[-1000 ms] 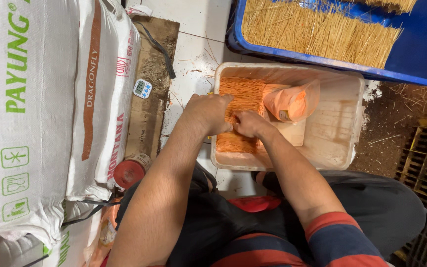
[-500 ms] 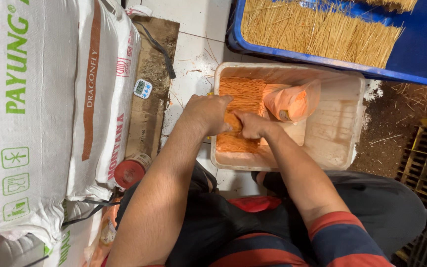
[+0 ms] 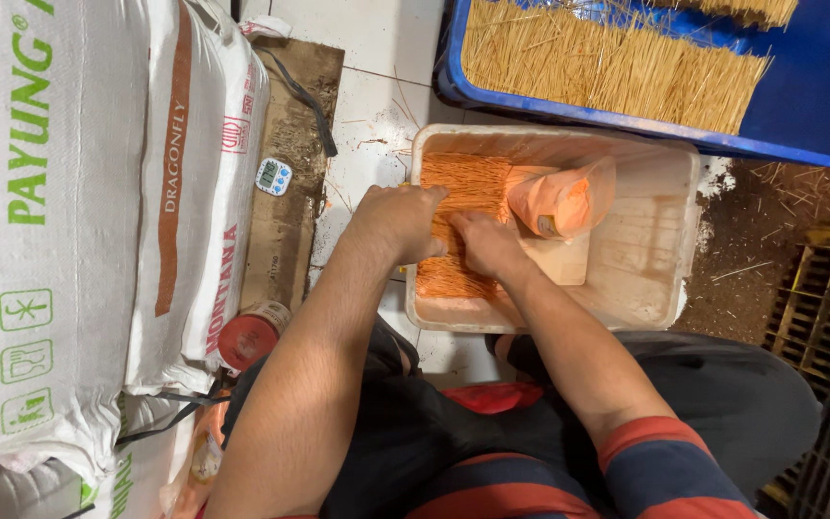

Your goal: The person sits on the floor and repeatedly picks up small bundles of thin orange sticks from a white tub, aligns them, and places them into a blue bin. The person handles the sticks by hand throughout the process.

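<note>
A white plastic tub (image 3: 670, 192) sits on the tiled floor before me. A layer of thin orange sticks (image 3: 463, 183) lies along its left side. My left hand (image 3: 398, 221) and my right hand (image 3: 482, 242) press together over the middle of that layer, fingers curled around a bundle of the orange sticks. A clear bag of orange powder (image 3: 559, 200) rests on a pale wooden block (image 3: 559, 259) in the tub, just right of my right hand.
A blue tray (image 3: 818, 96) of plain straw-coloured sticks (image 3: 607, 62) lies beyond the tub. Stacked white sacks (image 3: 79, 211) fill the left. A small digital timer (image 3: 273, 176) lies on a brown board (image 3: 285, 144), and a red-lidded jar (image 3: 247, 338) stands near my left elbow.
Both hands have stayed on the orange sticks, shifting slightly toward me and closing tighter on the bundle. Nothing else moved.
</note>
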